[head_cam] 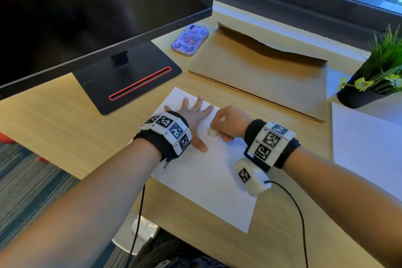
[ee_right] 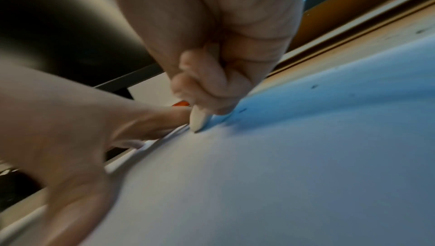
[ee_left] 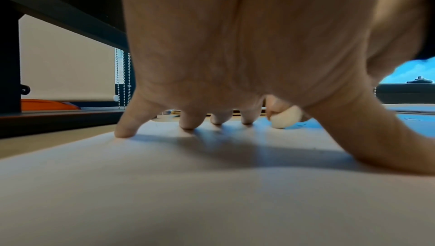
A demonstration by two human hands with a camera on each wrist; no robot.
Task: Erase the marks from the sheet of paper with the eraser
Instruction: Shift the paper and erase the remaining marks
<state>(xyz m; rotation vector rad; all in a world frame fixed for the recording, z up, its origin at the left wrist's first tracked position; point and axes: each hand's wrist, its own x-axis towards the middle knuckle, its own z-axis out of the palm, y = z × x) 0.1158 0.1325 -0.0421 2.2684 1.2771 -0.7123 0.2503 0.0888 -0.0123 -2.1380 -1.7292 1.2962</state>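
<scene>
A: Near the front edge of the desk (head_cam: 65, 137), what lies closest?

B: A white sheet of paper (head_cam: 206, 180), angled, one corner reaching that edge. The left hand (head_cam: 193, 119) presses flat on the sheet's far half, fingers straight and spread, holding nothing. Just beside it, the right hand (head_cam: 230, 124) has curled fingers pinching a small white eraser (head_cam: 212, 132), whose tip touches the paper.

A: Any marks there?

B: The right wrist view shows a few tiny dark specks by the eraser; they are too small to read.

A: And farther back?

B: A flat brown cardboard envelope (head_cam: 261, 76) past the sheet. A black monitor stand (head_cam: 130, 80) with a red-outlined slot sits toward the left. A phone in a purple case (head_cam: 190, 40) lies behind. A potted plant (head_cam: 378, 72) stands by the right edge. Both wristbands carry black-and-white square codes; no readable writing shows.
</scene>
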